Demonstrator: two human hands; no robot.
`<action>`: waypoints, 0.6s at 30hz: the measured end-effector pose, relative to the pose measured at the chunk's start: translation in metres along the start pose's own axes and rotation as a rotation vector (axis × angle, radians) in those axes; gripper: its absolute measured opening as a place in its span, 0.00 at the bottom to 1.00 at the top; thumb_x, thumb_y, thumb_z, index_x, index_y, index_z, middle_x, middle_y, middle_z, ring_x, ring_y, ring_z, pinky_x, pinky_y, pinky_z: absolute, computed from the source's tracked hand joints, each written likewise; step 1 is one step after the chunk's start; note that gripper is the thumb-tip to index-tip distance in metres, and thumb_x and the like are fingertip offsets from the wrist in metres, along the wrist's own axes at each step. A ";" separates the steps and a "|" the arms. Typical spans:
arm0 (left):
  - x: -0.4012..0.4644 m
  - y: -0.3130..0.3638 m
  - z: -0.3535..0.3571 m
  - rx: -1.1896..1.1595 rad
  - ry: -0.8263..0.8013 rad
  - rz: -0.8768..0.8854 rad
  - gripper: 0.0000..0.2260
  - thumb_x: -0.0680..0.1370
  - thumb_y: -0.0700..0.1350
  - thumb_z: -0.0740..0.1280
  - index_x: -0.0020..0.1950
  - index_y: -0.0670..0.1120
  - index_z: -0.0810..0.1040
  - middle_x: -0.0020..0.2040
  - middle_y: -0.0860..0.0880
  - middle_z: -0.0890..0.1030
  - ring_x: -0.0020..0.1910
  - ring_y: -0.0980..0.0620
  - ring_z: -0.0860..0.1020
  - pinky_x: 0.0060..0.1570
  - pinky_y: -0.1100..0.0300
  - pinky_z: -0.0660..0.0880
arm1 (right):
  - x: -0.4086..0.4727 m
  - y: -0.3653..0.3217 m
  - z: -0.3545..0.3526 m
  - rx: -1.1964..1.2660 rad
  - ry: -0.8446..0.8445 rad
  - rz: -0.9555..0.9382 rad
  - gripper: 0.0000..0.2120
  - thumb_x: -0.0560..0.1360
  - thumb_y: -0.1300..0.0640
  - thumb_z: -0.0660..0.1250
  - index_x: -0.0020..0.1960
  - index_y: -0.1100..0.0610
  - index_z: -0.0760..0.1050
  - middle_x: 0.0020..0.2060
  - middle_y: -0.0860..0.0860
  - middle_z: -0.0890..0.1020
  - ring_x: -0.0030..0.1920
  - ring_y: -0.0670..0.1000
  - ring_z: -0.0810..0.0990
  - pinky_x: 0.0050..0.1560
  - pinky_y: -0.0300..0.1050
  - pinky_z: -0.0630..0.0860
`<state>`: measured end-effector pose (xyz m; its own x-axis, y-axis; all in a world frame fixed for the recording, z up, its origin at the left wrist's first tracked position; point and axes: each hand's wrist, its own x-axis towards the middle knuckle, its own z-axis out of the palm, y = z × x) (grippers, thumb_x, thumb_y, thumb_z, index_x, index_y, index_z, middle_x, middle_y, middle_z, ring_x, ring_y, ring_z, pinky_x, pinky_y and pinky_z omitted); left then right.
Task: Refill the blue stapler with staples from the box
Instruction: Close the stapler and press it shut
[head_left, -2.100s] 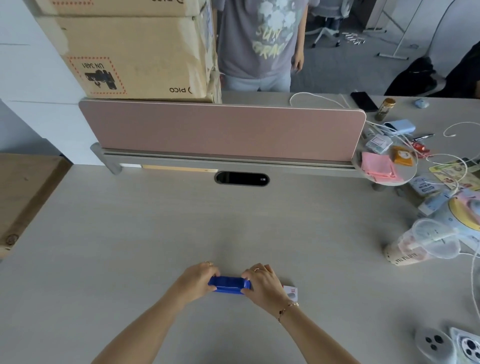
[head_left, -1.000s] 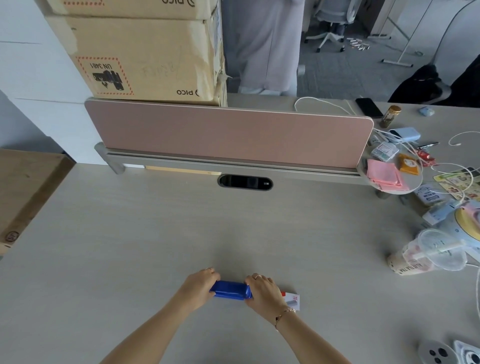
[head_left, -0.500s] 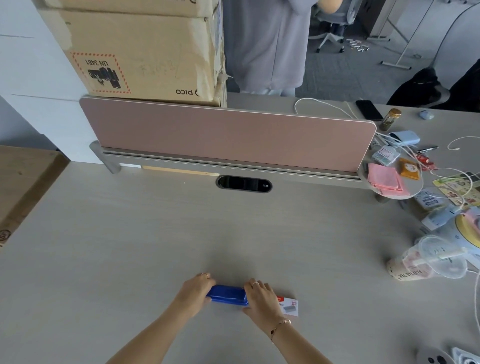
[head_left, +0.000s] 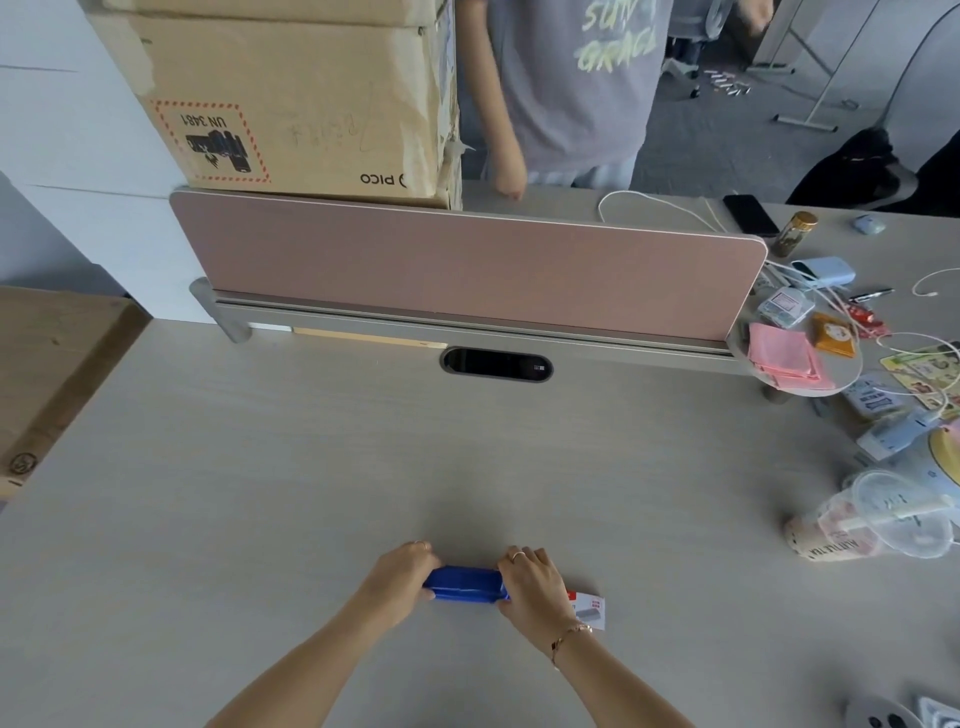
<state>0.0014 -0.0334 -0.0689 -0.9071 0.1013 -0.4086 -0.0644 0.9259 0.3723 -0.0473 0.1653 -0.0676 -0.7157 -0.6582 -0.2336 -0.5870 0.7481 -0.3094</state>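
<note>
Item: blue stapler (head_left: 464, 585), near-centre worktop (head_left: 311, 467); I clasp each end, left hand (head_left: 400, 574) and right hand (head_left: 535, 584), fingers closed round it to steady it for opening; staple box (head_left: 589, 609) just right

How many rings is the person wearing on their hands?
2 that I can see. One is on the left hand, at the top near the knuckles; one is on a finger of the right hand, above the blue stapler. Curled fingers may hide more.
</note>
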 end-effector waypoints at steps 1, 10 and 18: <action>0.001 0.002 -0.002 -0.003 0.005 -0.001 0.06 0.70 0.40 0.69 0.47 0.44 0.78 0.41 0.50 0.69 0.41 0.51 0.71 0.37 0.60 0.63 | 0.001 0.003 -0.002 0.011 0.006 0.005 0.08 0.68 0.60 0.69 0.47 0.60 0.76 0.43 0.56 0.79 0.43 0.56 0.76 0.53 0.48 0.73; 0.038 0.024 -0.044 -0.058 0.125 0.025 0.02 0.71 0.41 0.69 0.41 0.45 0.77 0.37 0.49 0.73 0.37 0.48 0.73 0.35 0.58 0.66 | 0.027 0.043 -0.036 0.067 0.106 0.060 0.11 0.67 0.59 0.68 0.50 0.57 0.75 0.43 0.54 0.82 0.47 0.55 0.76 0.54 0.47 0.68; 0.103 0.028 -0.098 -0.122 0.165 0.025 0.04 0.70 0.39 0.70 0.39 0.47 0.77 0.36 0.46 0.78 0.35 0.47 0.76 0.34 0.54 0.73 | 0.081 0.081 -0.079 0.066 0.187 0.086 0.13 0.69 0.57 0.69 0.52 0.56 0.74 0.45 0.53 0.81 0.49 0.55 0.75 0.53 0.46 0.66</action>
<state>-0.1345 -0.0330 -0.0187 -0.9641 0.0539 -0.2599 -0.0815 0.8716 0.4833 -0.1826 0.1793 -0.0382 -0.8234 -0.5605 -0.0887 -0.4992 0.7897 -0.3565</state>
